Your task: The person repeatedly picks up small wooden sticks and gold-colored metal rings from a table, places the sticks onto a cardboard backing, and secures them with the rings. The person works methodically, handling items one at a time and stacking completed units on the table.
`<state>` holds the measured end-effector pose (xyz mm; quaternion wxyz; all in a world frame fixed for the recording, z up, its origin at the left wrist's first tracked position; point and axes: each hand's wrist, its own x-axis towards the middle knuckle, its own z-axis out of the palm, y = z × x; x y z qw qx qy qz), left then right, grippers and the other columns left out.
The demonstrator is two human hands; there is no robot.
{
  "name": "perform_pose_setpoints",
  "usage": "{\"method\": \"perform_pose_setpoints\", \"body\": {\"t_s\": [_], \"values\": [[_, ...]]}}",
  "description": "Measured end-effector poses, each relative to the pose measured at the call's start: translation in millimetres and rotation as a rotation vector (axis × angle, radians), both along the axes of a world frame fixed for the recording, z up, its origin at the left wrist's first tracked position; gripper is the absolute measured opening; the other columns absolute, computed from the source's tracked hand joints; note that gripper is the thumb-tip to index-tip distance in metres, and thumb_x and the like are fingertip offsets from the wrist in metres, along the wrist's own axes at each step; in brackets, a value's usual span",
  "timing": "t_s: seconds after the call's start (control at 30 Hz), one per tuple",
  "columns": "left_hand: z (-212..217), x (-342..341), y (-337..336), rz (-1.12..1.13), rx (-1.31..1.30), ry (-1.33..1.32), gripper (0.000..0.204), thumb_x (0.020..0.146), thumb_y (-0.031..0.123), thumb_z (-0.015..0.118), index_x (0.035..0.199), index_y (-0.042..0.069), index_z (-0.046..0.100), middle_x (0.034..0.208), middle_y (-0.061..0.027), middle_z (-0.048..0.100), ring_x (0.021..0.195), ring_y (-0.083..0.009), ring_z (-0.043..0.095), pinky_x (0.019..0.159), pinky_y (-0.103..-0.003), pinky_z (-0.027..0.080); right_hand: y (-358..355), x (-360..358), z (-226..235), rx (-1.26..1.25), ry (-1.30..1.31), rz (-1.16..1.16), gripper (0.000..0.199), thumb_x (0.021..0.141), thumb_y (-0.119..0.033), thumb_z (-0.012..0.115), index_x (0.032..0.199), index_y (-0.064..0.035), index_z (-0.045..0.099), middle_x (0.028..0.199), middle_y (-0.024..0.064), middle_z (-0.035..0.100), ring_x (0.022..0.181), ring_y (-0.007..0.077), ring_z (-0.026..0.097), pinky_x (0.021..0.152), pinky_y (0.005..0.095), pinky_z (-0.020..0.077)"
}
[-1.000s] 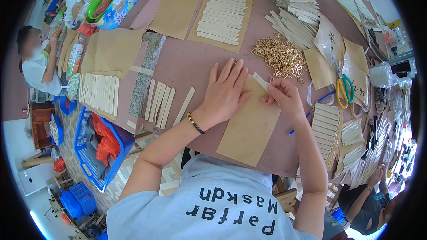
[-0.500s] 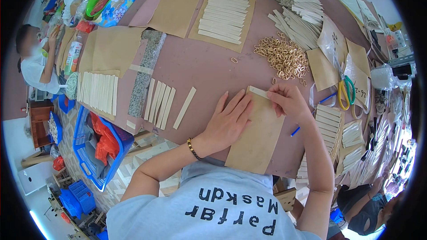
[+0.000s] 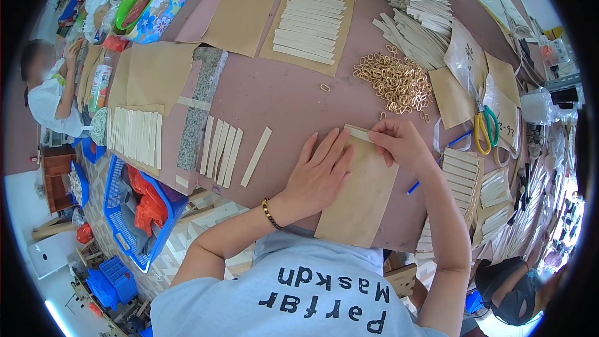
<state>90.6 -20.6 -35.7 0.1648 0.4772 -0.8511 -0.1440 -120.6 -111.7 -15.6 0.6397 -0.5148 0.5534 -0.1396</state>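
Note:
A brown paper sheet (image 3: 362, 203) lies in front of me at the table's near edge, with a cream strip (image 3: 357, 132) along its far edge. My left hand (image 3: 321, 171) rests on the sheet's left side, fingers stretched out, holding nothing. With thumb and index finger together, my right hand (image 3: 394, 141) pinches the right end of the strip against the sheet; the fingers partly cover that end. Left of my left hand lie one loose cream strip (image 3: 256, 157) and several more in a row (image 3: 222, 151). Beyond my right hand is a heap of gold metal rings (image 3: 394, 81).
At the back, a brown sheet carries rows of strips (image 3: 310, 22). To the right are scissors (image 3: 482, 131), a blue pen (image 3: 413, 188) and more strip-covered sheets (image 3: 460, 178). A blue basket (image 3: 118, 212) stands at the left. One person (image 3: 53, 97) is at far left, another (image 3: 515, 287) at lower right.
My right hand has shifted slightly left along the strip, its fingers still pinched. The left hand stays flat on the sheet. The whole view has shifted slightly.

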Motion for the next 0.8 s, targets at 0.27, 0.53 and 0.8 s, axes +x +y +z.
{"method": "perform_pose_setpoints", "body": {"t_s": [0.27, 0.53, 0.8], "values": [[-0.2, -0.6, 0.5, 0.011, 0.001, -0.021, 0.045, 0.088, 0.023, 0.060, 0.129, 0.003, 0.051, 0.150, -0.0183, 0.035, 0.136, -0.0321, 0.036, 0.111, -0.051, 0.026, 11.4, -23.2, 12.2, 0.012, 0.033, -0.124, 0.014, 0.092, -0.013, 0.064, 0.095, 0.0008, 0.063, 0.075, 0.0036, 0.066, 0.057, 0.0097, 0.062, 0.052, 0.0217, 0.0506], [3.6, -1.5, -0.6, 0.009, 0.009, -0.027, 0.043, 0.089, 0.020, 0.058, 0.128, 0.003, 0.051, 0.149, -0.0191, 0.036, 0.135, -0.0331, 0.036, 0.111, -0.052, 0.026, 18.5, -22.9, 10.8, -0.170, 0.208, -0.119, 0.015, 0.091, -0.014, 0.065, 0.090, 0.0004, 0.062, 0.068, 0.0035, 0.064, 0.055, 0.0077, 0.059, 0.048, 0.0227, 0.0465], [5.7, -1.9, -0.5, 0.009, 0.015, -0.020, 0.043, 0.089, 0.020, 0.057, 0.127, 0.002, 0.050, 0.149, -0.0201, 0.035, 0.135, -0.0345, 0.036, 0.110, -0.052, 0.027, 24.2, -20.5, 4.0, -0.397, 0.341, -0.088, 0.014, 0.086, -0.011, 0.066, 0.091, 0.0014, 0.063, 0.072, 0.0117, 0.067, 0.057, 0.0188, 0.062, 0.056, 0.0329, 0.0493]]}}
